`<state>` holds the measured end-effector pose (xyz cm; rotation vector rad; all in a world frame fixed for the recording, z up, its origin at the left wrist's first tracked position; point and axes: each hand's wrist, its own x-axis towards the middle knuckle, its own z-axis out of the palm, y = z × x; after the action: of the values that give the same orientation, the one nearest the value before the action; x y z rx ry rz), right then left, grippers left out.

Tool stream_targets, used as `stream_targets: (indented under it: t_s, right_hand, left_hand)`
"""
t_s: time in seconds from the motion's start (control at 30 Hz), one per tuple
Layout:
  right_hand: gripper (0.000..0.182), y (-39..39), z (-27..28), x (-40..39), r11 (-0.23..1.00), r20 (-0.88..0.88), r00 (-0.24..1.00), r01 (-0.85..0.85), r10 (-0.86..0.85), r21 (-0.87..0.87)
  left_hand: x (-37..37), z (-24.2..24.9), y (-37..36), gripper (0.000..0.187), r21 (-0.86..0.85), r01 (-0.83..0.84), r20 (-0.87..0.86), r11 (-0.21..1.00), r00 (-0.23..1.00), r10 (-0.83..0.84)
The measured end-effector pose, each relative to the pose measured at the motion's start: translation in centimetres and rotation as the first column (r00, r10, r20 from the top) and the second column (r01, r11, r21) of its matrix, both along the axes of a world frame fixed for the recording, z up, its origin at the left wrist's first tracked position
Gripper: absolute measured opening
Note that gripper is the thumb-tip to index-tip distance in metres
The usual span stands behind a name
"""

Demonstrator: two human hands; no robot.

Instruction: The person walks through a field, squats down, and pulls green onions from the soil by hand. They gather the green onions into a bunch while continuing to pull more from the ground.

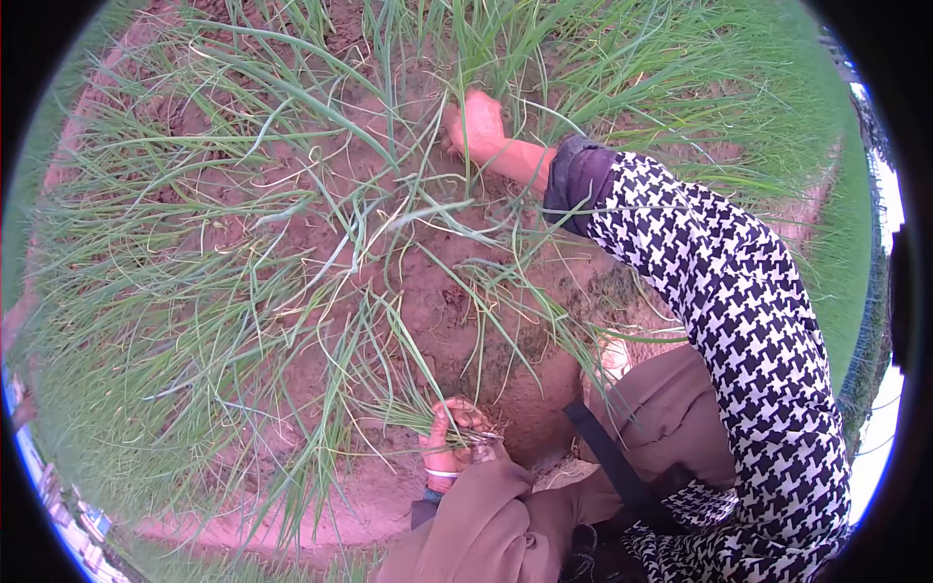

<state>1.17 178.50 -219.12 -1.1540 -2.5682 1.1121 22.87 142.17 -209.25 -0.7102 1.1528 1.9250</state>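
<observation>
Head view: 2 hands seen, both bare, well apart. L hand [450, 439], lower ctr., was clenched round 1 bunch of green stalks [406, 416]; leaves fanned out up & left, roots/base end by the fingers. 1 white bangle [442, 473] on that wrist. R hand [476, 128], upper ctr., was down at soil level, fingers curled in at base of the standing plants [471, 49]; fingertips partly hidden, so couldn't tell if it gripped any. R arm in 1 b/w patterned sleeve [724, 282] w/ 1 dark cuff [579, 185].

Plants: rooted green ones on all sides, too many & tangled to count; many leaves flopped across the bare soil [437, 291] betw. the 2 hands. Brown cloth [476, 530] lay over the lap, just beside L hand; 1 dark strap [610, 455] crossed nr. it.
</observation>
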Motion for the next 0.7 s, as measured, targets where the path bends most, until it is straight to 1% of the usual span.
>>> stream_targets:
  t_s: [0.07, 0.1, 0.13, 0.17, 0.23, 0.33, 0.37, 0.4, 0.47, 0.5, 0.6, 0.63, 0.7]
  right_hand:
    - [0.021, 0.3, 0.9, -0.5, 0.985, 0.007, 0.99, -0.138, 0.138, 0.106]
    - [0.023, -0.1, 1.8, -0.4, 0.986, -0.038, 0.997, -0.059, 0.066, 0.156]
    - [0.025, -0.5, 2.6, -0.4, 0.979, -0.086, 0.996, 0.022, -0.005, 0.201]
    - [0.026, -0.8, 3.1, -0.4, 0.995, -0.124, 0.99, 0.072, -0.063, 0.065]
    - [0.028, -1.2, 3.9, -0.2, 0.965, -0.173, 0.966, 0.151, -0.19, -0.213]
    - [0.029, -0.9, 3.5, 0.1, 0.933, -0.226, 0.936, 0.198, -0.271, -0.3]
    - [0.031, -0.5, 3.4, 0.2, 0.958, -0.16, 0.963, 0.179, -0.217, -0.223]
    - [0.032, 0.0, 2.8, 0.1, 0.967, -0.147, 0.969, 0.171, -0.2, -0.188]
    - [0.036, 0.7, 1.8, -0.4, 0.982, -0.119, 0.979, 0.152, -0.165, -0.117]
    - [0.037, 1.1, 1.4, -0.3, 0.987, -0.1, 0.992, 0.094, -0.081, 0.134]
    - [0.037, 2.5, 0.9, 0.2, 0.988, -0.082, 0.985, 0.153, -0.155, -0.029]
    - [0.037, 2.4, 0.8, 0.8, 0.99, -0.122, 0.988, 0.108, -0.097, 0.091]
    - [0.039, 1.7, 0.7, 1.8, 0.988, -0.102, 0.991, 0.102, -0.09, 0.112]
  left_hand:
    - [0.2, 0.9, -0.3, 0.022, 0.038, -0.039, 0.024, 0.999, 0.999, 0.038]
    - [0.4, 1.4, -0.4, 0.023, 0.057, -0.059, 0.037, 0.997, 0.998, 0.057]
    - [0.6, 1.8, -0.5, 0.022, 0.039, -0.05, 0.015, 0.998, 0.999, 0.049]
    - [0.9, 2.1, -0.6, 0.021, 0.02, -0.041, -0.006, 0.999, 0.999, 0.041]
    - [1.2, 2.7, -0.9, 0.02, 0.011, -0.034, -0.026, 0.999, 0.999, 0.034]
    - [1.4, 3.0, -1.2, 0.02, 0.016, -0.036, -0.018, 0.999, 0.999, 0.036]
    - [1.7, 2.8, -1.0, 0.02, 0.007, -0.033, -0.001, 0.999, 0.999, 0.033]
    - [2.0, 2.5, -0.8, 0.02, -0.002, -0.029, 0.016, 1.0, 0.999, 0.029]
    - [2.8, 1.0, -0.6, 0.021, 0.041, -0.053, -0.003, 0.998, 0.999, 0.053]
    - [3.1, 0.4, -0.4, 0.022, 0.063, -0.065, -0.013, 0.996, 0.998, 0.066]
    - [3.4, -0.1, 0.3, 0.022, -0.005, -0.023, -0.003, 1.0, 1.0, 0.023]
    - [3.7, -0.5, 0.1, 0.022, -0.011, -0.024, -0.006, 1.0, 1.0, 0.024]
    - [4.4, -0.9, -0.5, 0.022, -0.023, -0.027, -0.012, 0.999, 1.0, 0.027]
